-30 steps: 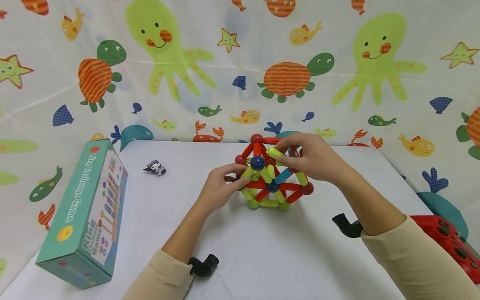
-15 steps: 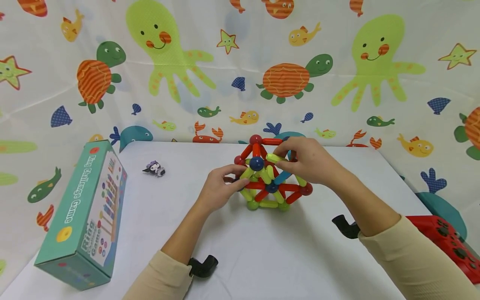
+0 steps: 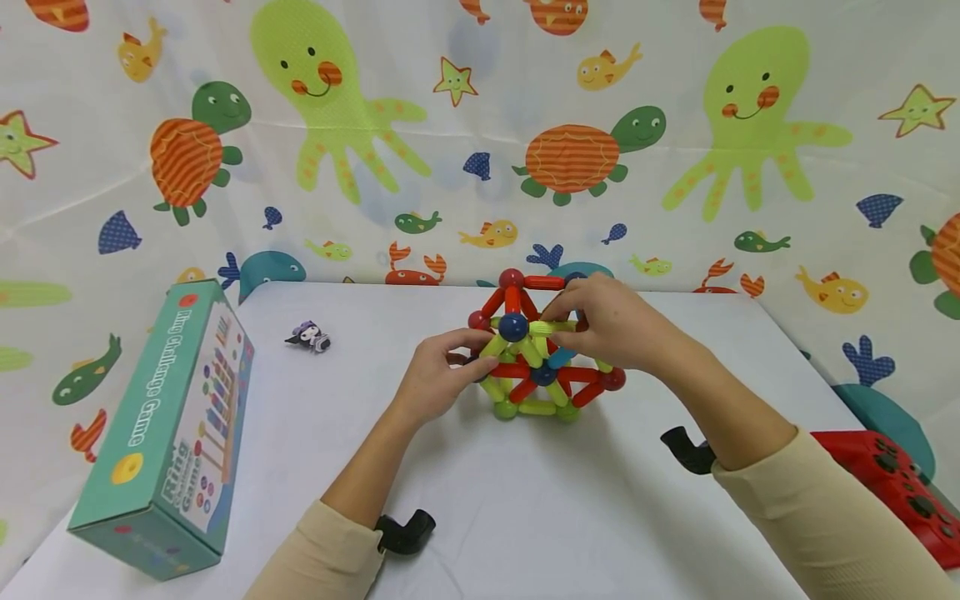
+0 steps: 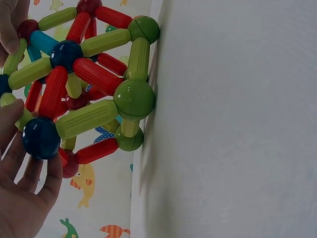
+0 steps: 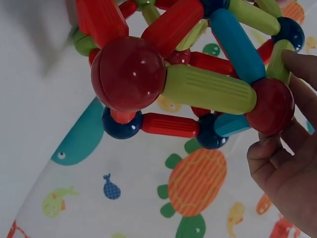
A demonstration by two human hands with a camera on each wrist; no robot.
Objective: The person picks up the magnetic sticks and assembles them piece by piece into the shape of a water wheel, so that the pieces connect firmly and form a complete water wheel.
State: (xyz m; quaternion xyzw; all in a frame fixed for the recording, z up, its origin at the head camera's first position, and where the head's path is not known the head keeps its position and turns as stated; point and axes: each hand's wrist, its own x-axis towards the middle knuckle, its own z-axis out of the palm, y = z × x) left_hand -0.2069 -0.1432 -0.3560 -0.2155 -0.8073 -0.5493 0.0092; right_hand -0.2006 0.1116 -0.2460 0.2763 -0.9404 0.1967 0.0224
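Note:
A magnetic stick-and-ball structure (image 3: 525, 372) of red, lime, and blue sticks with coloured balls stands on the white table (image 3: 487, 517). My left hand (image 3: 446, 375) holds its left side, the thumb and fingers around a dark blue ball (image 4: 42, 138). At the upper right, my right hand (image 3: 618, 321) pinches a lime green magnetic stick (image 3: 551, 328). This stick lies nearly level, its left end at a dark blue ball (image 3: 513, 327). In the right wrist view, the right hand's fingers are also at a dark red ball (image 5: 270, 106); the fingers partly hide the stick.
A green Ring Challenge Game box (image 3: 165, 433) stands at the left. A small dark-and-white figurine (image 3: 308, 337) lies behind it to the right. At the right edge is a red game-controller-shaped object (image 3: 892, 483). A sea-animal curtain (image 3: 480, 225) hangs behind the table.
My right hand has moved slightly left and down, bringing the lime stick from a tilt to nearly level and up to the dark blue ball. The left hand keeps its hold.

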